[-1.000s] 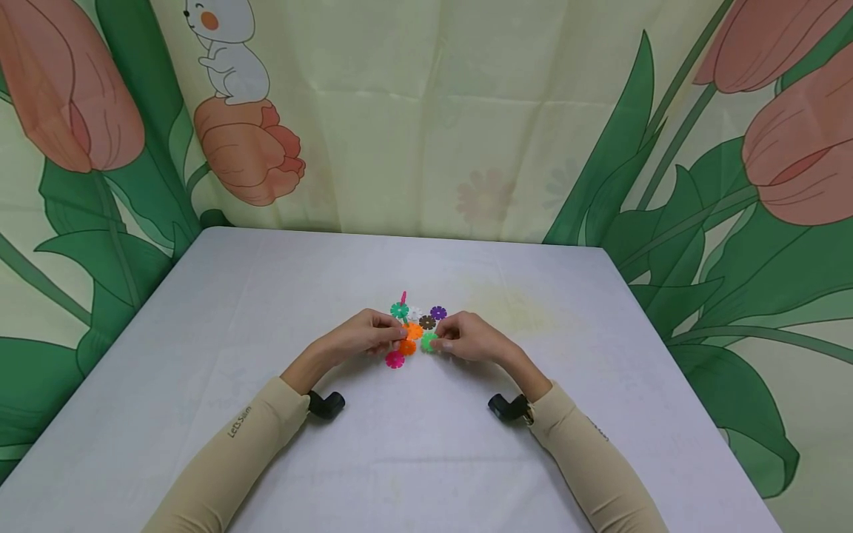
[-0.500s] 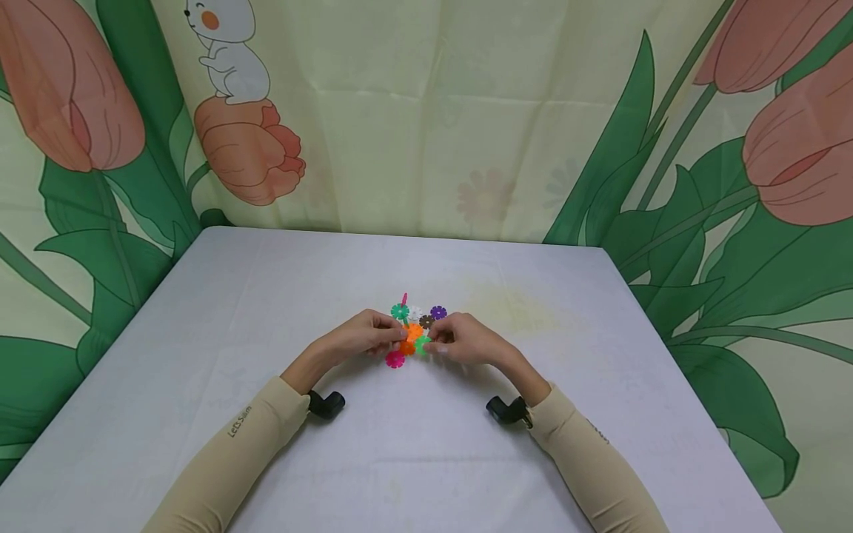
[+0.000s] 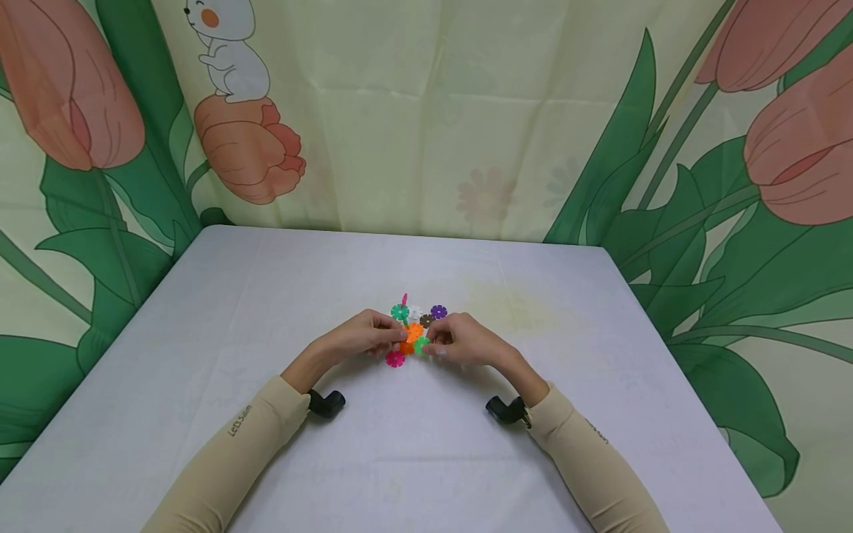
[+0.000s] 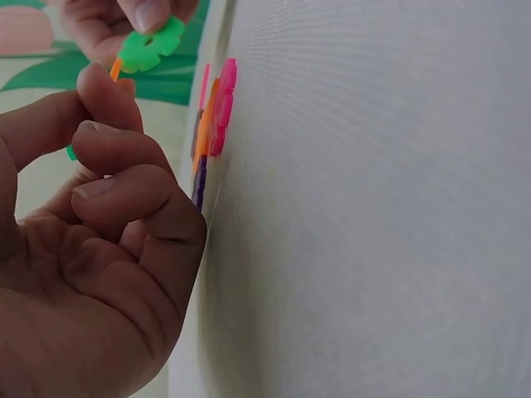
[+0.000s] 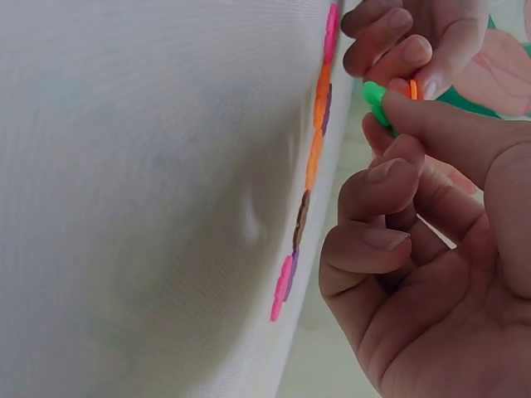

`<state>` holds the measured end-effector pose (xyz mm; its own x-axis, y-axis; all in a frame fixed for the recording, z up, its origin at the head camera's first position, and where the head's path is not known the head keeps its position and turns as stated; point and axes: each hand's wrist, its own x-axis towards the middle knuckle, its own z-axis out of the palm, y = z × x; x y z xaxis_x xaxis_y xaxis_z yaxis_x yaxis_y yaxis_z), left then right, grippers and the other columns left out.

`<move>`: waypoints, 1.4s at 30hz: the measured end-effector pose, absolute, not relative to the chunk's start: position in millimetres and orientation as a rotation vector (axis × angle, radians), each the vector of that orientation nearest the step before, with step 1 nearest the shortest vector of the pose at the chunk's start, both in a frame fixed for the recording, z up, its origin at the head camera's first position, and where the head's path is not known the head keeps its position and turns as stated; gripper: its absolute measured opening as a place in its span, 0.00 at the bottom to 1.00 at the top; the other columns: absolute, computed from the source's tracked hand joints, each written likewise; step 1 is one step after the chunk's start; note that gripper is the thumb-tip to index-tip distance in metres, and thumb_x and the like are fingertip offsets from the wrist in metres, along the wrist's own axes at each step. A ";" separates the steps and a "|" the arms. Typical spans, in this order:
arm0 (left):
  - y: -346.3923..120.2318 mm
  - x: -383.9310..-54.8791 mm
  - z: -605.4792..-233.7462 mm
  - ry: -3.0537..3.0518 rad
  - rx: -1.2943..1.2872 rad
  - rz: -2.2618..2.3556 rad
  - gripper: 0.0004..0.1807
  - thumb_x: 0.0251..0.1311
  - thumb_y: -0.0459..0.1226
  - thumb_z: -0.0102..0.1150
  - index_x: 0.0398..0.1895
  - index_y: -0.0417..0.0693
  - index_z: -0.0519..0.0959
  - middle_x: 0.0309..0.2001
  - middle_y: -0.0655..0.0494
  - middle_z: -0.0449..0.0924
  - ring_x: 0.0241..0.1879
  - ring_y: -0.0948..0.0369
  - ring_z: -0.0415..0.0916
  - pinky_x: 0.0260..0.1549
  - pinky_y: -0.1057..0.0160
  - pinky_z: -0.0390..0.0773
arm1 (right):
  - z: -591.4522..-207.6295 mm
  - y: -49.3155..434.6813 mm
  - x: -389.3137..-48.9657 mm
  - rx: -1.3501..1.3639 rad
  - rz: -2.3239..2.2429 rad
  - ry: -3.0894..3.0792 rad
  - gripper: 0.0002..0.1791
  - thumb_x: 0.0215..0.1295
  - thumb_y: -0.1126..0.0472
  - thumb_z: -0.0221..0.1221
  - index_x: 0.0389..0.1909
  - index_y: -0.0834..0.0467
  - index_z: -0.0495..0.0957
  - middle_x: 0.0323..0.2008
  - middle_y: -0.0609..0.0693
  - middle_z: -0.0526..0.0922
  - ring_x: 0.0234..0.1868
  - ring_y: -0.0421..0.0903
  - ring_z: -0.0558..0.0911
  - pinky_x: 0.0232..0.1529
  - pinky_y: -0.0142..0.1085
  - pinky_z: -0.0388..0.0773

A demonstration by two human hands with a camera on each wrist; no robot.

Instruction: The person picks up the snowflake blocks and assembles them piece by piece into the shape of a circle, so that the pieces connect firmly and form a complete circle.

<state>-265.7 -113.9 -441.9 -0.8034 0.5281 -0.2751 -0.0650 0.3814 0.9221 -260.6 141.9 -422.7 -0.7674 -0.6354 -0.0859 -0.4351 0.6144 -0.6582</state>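
Note:
In the head view my left hand (image 3: 363, 332) pinches an orange flower-shaped plastic disc (image 3: 415, 332) between thumb and fingertips. My right hand (image 3: 469, 340) pinches a light green disc (image 3: 420, 345) of the same slotted kind by its right edge. The left wrist view has the green disc (image 4: 153, 46) meeting the thin edge of the orange disc (image 4: 115, 70). Seen from the right wrist, the two stand close together above the tablecloth, partly covered by fingers. A teal disc (image 3: 400, 312) with a pink piece (image 3: 404, 299) edge-on lies just beyond my left fingertips.
Several more discs lie flat on the white tablecloth (image 3: 426, 459): pink (image 3: 395, 359), orange (image 3: 406, 348), brown (image 3: 427, 321), purple (image 3: 438, 312) and white (image 3: 416, 314). Behind the table hangs a flower-printed curtain (image 3: 426, 133).
My right hand has moved slightly left, bringing the green disc up to the orange one. The left hand has stayed in place; the teal disc and its pink piece have shifted a little.

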 end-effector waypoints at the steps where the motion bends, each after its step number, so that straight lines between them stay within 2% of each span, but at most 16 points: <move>1: -113.9 -265.7 -441.9 2.107 0.396 1.438 0.14 0.74 0.43 0.62 0.41 0.39 0.85 0.25 0.58 0.75 0.24 0.62 0.65 0.25 0.67 0.63 | -422.8 141.9 -260.5 -0.861 -0.916 2.535 0.08 0.69 0.58 0.70 0.31 0.56 0.84 0.23 0.42 0.76 0.26 0.38 0.70 0.31 0.30 0.68; 15: -114.6 -265.1 -441.0 2.123 0.343 1.425 0.17 0.73 0.45 0.63 0.38 0.38 0.87 0.25 0.58 0.77 0.23 0.62 0.66 0.25 0.68 0.63 | -418.9 140.7 -259.0 -0.816 -1.030 2.619 0.05 0.67 0.58 0.71 0.35 0.55 0.86 0.25 0.46 0.78 0.29 0.41 0.73 0.31 0.30 0.70; 20: -116.6 -265.1 -439.9 2.110 0.329 1.455 0.18 0.73 0.47 0.63 0.35 0.40 0.87 0.25 0.58 0.79 0.24 0.62 0.64 0.27 0.67 0.62 | -421.5 139.7 -258.7 -0.734 -1.159 2.603 0.05 0.68 0.57 0.71 0.38 0.53 0.88 0.32 0.51 0.87 0.26 0.42 0.82 0.31 0.32 0.81; 22: -117.5 -265.8 -440.6 2.110 0.325 1.464 0.19 0.73 0.47 0.62 0.35 0.40 0.87 0.25 0.58 0.79 0.25 0.62 0.64 0.27 0.67 0.62 | -422.7 139.5 -258.8 -0.682 -1.240 2.556 0.05 0.68 0.57 0.71 0.40 0.54 0.88 0.36 0.55 0.90 0.26 0.44 0.87 0.31 0.36 0.86; 25: -118.3 -267.1 -441.7 2.111 0.311 1.475 0.18 0.73 0.47 0.62 0.37 0.40 0.87 0.26 0.59 0.80 0.25 0.62 0.65 0.26 0.67 0.62 | -423.7 139.2 -259.0 -0.637 -1.335 2.492 0.06 0.68 0.61 0.71 0.41 0.58 0.88 0.35 0.59 0.91 0.26 0.48 0.90 0.31 0.42 0.89; 31: -118.6 -268.5 -441.9 2.121 0.301 1.485 0.18 0.74 0.46 0.61 0.40 0.39 0.87 0.27 0.57 0.80 0.25 0.62 0.65 0.25 0.68 0.63 | -425.5 139.4 -259.9 -0.657 -1.348 2.509 0.06 0.67 0.63 0.71 0.41 0.62 0.88 0.31 0.56 0.91 0.29 0.49 0.91 0.35 0.41 0.89; 37: -119.0 -267.2 -440.1 2.110 0.297 1.511 0.18 0.73 0.47 0.62 0.42 0.38 0.87 0.28 0.56 0.80 0.26 0.62 0.65 0.26 0.68 0.63 | -423.5 138.1 -257.9 -0.691 -1.316 2.566 0.06 0.68 0.61 0.71 0.40 0.60 0.89 0.31 0.57 0.91 0.29 0.51 0.89 0.31 0.39 0.87; 42: -118.6 -267.7 -441.3 2.089 0.283 1.544 0.19 0.73 0.46 0.62 0.42 0.36 0.86 0.27 0.56 0.80 0.25 0.62 0.64 0.25 0.68 0.61 | -424.5 137.5 -257.4 -0.738 -1.318 2.582 0.05 0.68 0.63 0.70 0.40 0.61 0.89 0.30 0.56 0.90 0.28 0.51 0.89 0.29 0.36 0.85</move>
